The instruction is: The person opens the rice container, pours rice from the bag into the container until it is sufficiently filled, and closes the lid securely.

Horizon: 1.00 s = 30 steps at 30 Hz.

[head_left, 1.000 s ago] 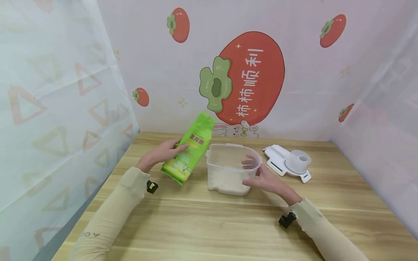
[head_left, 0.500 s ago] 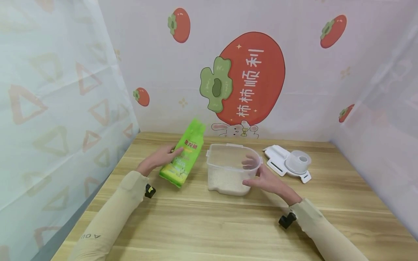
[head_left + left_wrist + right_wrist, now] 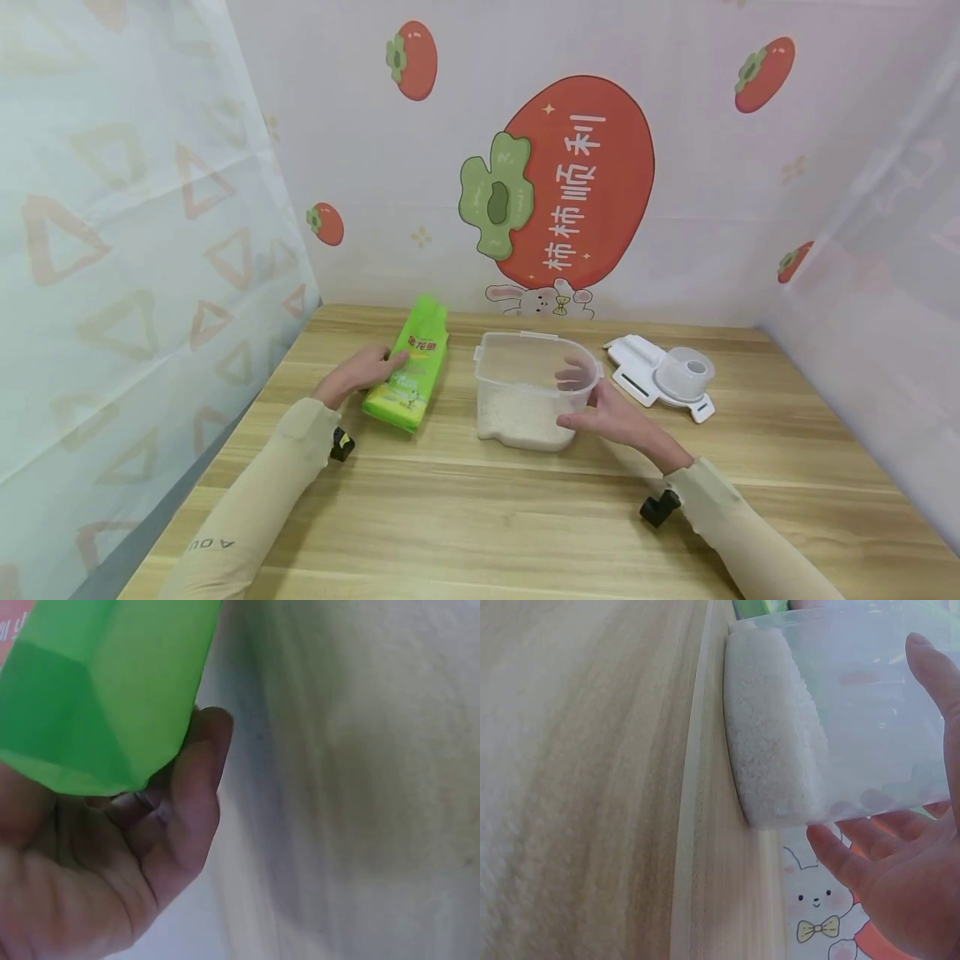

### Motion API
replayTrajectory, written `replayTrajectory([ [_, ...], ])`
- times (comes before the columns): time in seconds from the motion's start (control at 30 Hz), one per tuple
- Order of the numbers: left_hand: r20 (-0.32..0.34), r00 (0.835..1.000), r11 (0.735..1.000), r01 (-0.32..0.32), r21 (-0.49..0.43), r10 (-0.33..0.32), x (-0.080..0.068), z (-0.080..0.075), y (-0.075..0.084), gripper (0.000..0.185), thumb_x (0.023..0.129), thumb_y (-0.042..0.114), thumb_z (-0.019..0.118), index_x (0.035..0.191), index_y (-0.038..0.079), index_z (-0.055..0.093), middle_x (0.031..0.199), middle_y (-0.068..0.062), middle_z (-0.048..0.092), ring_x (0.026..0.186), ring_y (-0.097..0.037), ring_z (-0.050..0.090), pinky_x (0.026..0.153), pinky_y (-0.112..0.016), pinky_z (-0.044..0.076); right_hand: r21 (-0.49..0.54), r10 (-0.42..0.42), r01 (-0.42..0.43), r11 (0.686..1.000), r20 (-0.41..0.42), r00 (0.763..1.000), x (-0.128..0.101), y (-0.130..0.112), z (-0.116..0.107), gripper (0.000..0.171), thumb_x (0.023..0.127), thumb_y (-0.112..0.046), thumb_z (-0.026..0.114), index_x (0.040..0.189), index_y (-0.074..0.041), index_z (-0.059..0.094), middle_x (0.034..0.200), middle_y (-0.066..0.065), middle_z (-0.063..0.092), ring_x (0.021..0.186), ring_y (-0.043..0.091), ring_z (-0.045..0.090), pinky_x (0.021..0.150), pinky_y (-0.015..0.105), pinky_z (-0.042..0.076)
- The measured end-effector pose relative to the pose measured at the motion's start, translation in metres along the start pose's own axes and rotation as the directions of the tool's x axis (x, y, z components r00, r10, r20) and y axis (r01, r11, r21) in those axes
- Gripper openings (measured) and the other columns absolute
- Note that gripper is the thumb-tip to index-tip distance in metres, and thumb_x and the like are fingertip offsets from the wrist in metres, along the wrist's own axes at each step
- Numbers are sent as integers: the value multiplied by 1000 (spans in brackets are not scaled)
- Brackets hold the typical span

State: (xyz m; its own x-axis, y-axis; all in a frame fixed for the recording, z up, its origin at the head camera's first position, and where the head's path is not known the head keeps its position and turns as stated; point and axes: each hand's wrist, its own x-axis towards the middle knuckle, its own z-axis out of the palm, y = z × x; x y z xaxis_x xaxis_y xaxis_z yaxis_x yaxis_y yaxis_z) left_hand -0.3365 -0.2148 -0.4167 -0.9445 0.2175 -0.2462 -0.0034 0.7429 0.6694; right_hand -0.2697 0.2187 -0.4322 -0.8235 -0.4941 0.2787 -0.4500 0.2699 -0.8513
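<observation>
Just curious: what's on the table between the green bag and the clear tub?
Nothing: the head view shows bare wooden table between the green bag and the clear tub.

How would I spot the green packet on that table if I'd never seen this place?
Find the big red persimmon picture on the back wall, then look below and left of it on the wooden table. The green bag lies beside the clear tub of rice, gripped by the left hand; it is the only bright green thing there.

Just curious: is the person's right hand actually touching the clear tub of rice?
Touching. In the head view the right hand wraps the clear tub, thumb at its rim; the right wrist view shows fingers against its wall.
</observation>
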Motion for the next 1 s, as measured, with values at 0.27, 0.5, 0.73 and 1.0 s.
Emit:
replayTrajectory([
  [0.27, -13, 998, 998, 54, 23, -54, 0, 0, -9, 56, 102, 50, 39, 119, -2, 53, 89, -11, 64, 71, -19, 60, 63, -29, 50, -1, -2, 2, 1000, -1, 1000, 0, 1, 0, 88, 78, -9, 81, 147, -7, 26, 139, 26, 50, 127, 45, 52, 97, 18, 47],
  [0.5, -3, 997, 995, 82, 51, -82, -1, 0, -12, 57, 101, 51, 43, 119, -2, 53, 92, -12, 64, 74, -20, 61, 65, -30, 50, 1, -10, 10, 1000, -3, 1000, 0, 1, 0, 87, 78, -8, 81, 146, -7, 27, 138, 27, 50, 127, 45, 52, 97, 18, 47],
  [0.73, 2, 995, 993, 104, 50, -105, -2, 0, -13, 56, 100, 51, 44, 118, -1, 53, 92, -12, 64, 75, -20, 61, 64, -30, 50, 8, -7, 7, 1000, -2, 1000, 0, 2, 0, 87, 78, -7, 81, 147, -8, 27, 138, 27, 50, 127, 46, 52, 97, 18, 47],
  [1.0, -19, 991, 989, 131, 73, -130, -10, -4, -10, 61, 101, 50, 43, 125, -6, 50, 99, -14, 63, 81, -22, 61, 65, -30, 53, 6, -5, 4, 1000, 5, 1000, 0, 2, 0, 87, 78, -8, 81, 146, -6, 27, 138, 27, 51, 127, 46, 52, 97, 19, 47],
])
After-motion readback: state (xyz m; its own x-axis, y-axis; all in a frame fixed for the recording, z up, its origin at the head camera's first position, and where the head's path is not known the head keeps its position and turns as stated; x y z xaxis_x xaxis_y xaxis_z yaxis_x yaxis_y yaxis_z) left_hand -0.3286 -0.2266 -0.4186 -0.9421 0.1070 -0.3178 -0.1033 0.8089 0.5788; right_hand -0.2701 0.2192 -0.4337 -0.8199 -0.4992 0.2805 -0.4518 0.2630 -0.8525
